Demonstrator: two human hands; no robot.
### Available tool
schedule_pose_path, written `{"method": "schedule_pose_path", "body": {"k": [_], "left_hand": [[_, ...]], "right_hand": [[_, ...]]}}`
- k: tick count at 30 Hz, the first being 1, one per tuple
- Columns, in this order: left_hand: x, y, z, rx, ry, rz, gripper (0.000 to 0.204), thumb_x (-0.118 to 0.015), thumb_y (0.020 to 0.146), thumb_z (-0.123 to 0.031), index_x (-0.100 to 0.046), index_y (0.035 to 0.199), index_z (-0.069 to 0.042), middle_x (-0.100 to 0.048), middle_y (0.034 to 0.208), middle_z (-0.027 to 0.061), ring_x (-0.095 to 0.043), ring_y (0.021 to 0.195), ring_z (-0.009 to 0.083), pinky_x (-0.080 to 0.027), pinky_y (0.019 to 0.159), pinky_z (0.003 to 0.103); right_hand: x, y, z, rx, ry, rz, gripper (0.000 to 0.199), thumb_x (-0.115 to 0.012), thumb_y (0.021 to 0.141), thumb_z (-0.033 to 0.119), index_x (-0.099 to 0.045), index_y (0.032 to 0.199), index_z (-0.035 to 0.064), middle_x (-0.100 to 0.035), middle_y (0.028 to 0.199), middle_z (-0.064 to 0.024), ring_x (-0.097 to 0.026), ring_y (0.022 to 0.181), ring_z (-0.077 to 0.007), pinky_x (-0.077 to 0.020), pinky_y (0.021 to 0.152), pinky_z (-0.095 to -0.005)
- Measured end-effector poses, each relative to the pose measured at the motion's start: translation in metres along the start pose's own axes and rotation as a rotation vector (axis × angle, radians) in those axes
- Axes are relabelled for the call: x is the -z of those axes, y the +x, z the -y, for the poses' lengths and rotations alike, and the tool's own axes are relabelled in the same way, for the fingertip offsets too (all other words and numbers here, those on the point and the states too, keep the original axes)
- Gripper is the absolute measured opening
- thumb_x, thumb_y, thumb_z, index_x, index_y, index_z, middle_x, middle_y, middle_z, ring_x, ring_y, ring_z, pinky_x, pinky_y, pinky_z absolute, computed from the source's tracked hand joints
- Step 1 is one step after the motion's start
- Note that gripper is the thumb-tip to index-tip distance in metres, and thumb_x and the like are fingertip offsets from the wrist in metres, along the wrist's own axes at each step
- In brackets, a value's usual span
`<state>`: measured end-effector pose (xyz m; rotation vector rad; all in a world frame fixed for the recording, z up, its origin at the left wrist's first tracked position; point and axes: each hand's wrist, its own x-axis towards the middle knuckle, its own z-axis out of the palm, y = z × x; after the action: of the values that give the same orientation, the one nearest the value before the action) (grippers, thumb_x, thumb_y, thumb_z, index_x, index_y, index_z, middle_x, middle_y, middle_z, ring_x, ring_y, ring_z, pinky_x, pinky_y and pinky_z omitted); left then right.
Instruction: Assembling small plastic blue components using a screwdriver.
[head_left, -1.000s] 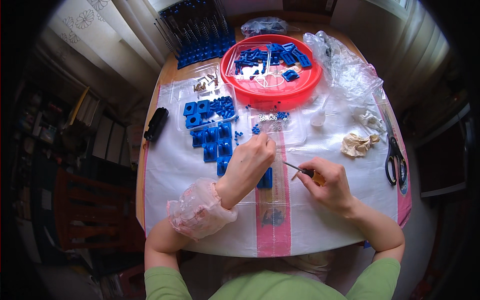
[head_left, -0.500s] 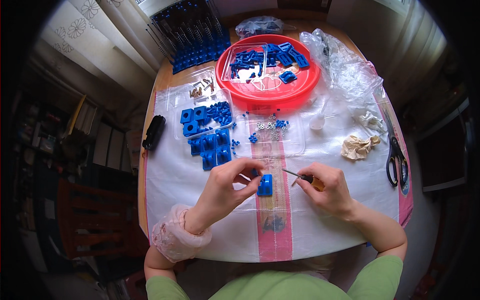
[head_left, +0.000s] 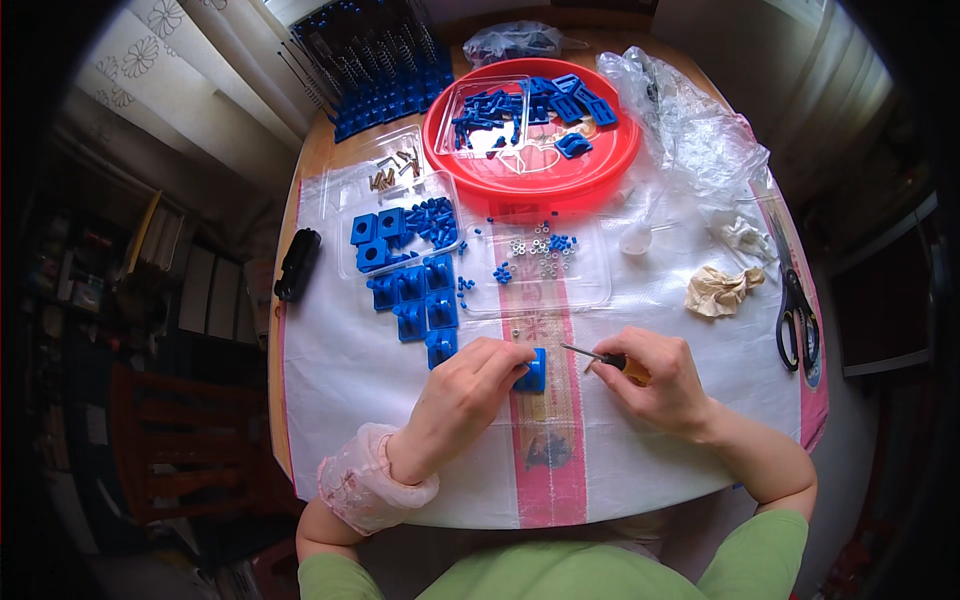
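My left hand has its thumb and fingers drawn together at the left side of a blue plastic block on the table. Those fingers cover part of the block. Held in my right hand is a small screwdriver with a yellow and black handle, its metal shaft pointing left toward the block. A thin brownish piece shows below the shaft at my right fingertips, too small to name. Just beyond my left fingers lies a tiny pale ring. Several finished-looking blue blocks sit in rows left of my left hand.
Clear plastic trays hold blue parts, white nuts and brass screws. Behind them stands a red basin with blue pieces. Scissors, a crumpled cloth and plastic film lie right; a black case lies left.
My left hand has come down from a raised pinch onto the block's left side, uncovering a blue block at the row's near end. My right hand with the screwdriver has barely moved.
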<state>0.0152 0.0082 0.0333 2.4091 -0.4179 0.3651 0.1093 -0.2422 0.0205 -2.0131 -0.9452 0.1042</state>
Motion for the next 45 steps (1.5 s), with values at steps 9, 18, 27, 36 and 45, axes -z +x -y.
{"method": "schedule_pose_path", "body": {"k": [9,18,27,36,45], "left_hand": [[-0.002,-0.001,-0.006,-0.098,0.181,0.061,0.029,-0.067,0.084,0.008,-0.064,0.111,-0.001,-0.068,0.095,0.0124,-0.07,0.092,0.0291,-0.058,0.078,0.037],[-0.007,-0.003,0.001,-0.046,0.131,0.046,0.033,-0.072,0.086,0.005,-0.064,0.117,-0.002,-0.069,0.098,0.0108,-0.069,0.09,0.028,-0.057,0.077,0.038],[-0.011,-0.01,0.001,0.17,-0.124,-0.029,0.042,-0.079,0.084,0.003,-0.065,0.122,-0.004,-0.072,0.106,0.0109,-0.071,0.095,0.0273,-0.057,0.084,0.037],[-0.007,-0.009,0.002,0.122,-0.098,-0.006,0.049,-0.088,0.076,-0.007,-0.066,0.119,-0.004,-0.069,0.111,0.0127,-0.065,0.105,0.0307,-0.053,0.093,0.04],[-0.006,-0.011,0.002,0.168,-0.046,0.037,0.053,-0.093,0.07,-0.014,-0.067,0.114,-0.003,-0.063,0.119,0.015,-0.059,0.112,0.0348,-0.049,0.099,0.044]], "right_hand": [[-0.002,-0.001,0.001,0.026,-0.017,0.0,0.012,-0.079,0.087,0.01,-0.072,0.095,0.0033,-0.072,0.083,-0.0107,-0.071,0.065,-0.0244,-0.0536,0.057,-0.0349],[-0.002,-0.001,0.004,0.027,-0.018,0.004,0.012,-0.079,0.088,0.009,-0.072,0.095,0.0024,-0.073,0.084,-0.0115,-0.071,0.066,-0.025,-0.0543,0.058,-0.0347],[-0.001,-0.001,0.009,0.011,-0.196,-0.056,0.016,-0.079,0.085,0.009,-0.07,0.097,0.0046,-0.066,0.082,-0.0083,-0.068,0.068,-0.0243,-0.0515,0.059,-0.0371],[0.012,0.007,0.002,0.067,-0.563,-0.126,0.02,-0.079,0.079,0.006,-0.069,0.097,0.0066,-0.061,0.086,-0.006,-0.063,0.081,-0.0252,-0.0502,0.066,-0.0395],[0.011,0.006,0.003,0.06,-0.573,-0.09,0.019,-0.079,0.078,0.005,-0.068,0.094,0.0059,-0.06,0.089,-0.0067,-0.061,0.085,-0.0267,-0.0501,0.072,-0.0411]]}}
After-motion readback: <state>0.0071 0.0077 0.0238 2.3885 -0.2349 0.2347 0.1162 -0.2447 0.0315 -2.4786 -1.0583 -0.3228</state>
